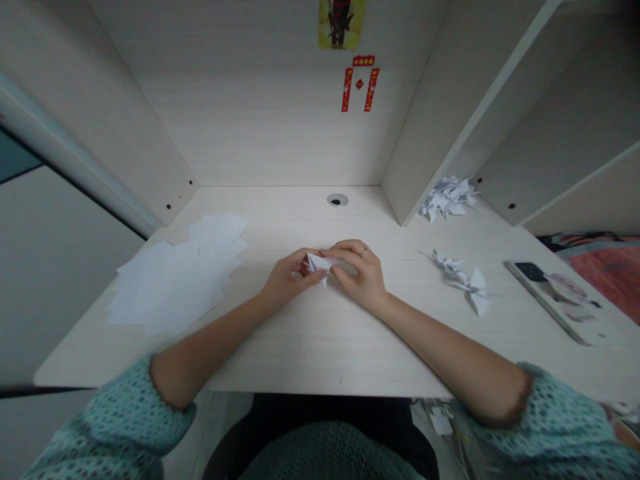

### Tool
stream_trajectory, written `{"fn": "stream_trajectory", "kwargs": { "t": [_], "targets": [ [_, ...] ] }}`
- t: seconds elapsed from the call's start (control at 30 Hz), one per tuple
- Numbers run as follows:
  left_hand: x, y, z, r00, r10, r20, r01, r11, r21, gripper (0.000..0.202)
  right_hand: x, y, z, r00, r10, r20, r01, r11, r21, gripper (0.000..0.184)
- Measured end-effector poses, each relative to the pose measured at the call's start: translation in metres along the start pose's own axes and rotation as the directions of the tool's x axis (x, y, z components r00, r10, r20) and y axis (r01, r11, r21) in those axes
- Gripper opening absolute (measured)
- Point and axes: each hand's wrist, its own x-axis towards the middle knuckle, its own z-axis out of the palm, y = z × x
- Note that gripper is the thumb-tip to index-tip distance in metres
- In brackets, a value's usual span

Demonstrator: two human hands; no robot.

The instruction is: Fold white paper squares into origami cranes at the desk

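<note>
Both hands meet at the middle of the desk, closed on a small folded paper piece. The left hand pinches the near-left side of the piece between thumb and fingertips. The right hand, a ring on one finger, curls over the right side with its fingers pressed down on the paper. The piece rests on or just above the desk surface; which of the two cannot be told.

Step in hand, as judged from the pose: a fold midway through the shaping of a small origami figure. The paper already shows several creases and a pointed tip toward the person.

Supply and output:
- A loose stack of flat white sheets lies to the left, well apart from the hands.
- Two or three finished folded figures lie to the right of the hands.
- A larger heap of folded figures sits farther back, in the shelf opening on the right.
- A phone lies face up near the right edge.

Next move, as a judgement: the crease needs firm, even pressure along its line while the other hand keeps the layers aligned; slippage of the small flaps would skew the point.
</note>
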Motion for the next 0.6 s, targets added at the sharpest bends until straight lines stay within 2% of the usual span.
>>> {"fn": "stream_trajectory", "kwargs": {
  "t": [0.17,0.3,0.6],
  "targets": [
    [0.0017,-0.0015,-0.0014,1.000,0.009,-0.017,-0.009,1.000,-0.013,0.037,-0.0013,0.0026,-0.0007,0.999,-0.039,-0.036,0.039,0.999,-0.002,0.023],
    [0.0015,-0.0015,-0.0015,1.000,0.016,-0.011,-0.016,1.000,0.008,0.037,-0.0014,0.0055,-0.0015,0.998,-0.025,-0.062,0.024,1.000,-0.010,0.026],
    [0.0019,0.0020,-0.0035,0.999,-0.023,-0.032,0.023,1.000,0.007,0.035,0.0008,0.0093,-0.0018,1.000,0.013,-0.001,-0.013,0.999,0.048,0.032]
  ]
}}
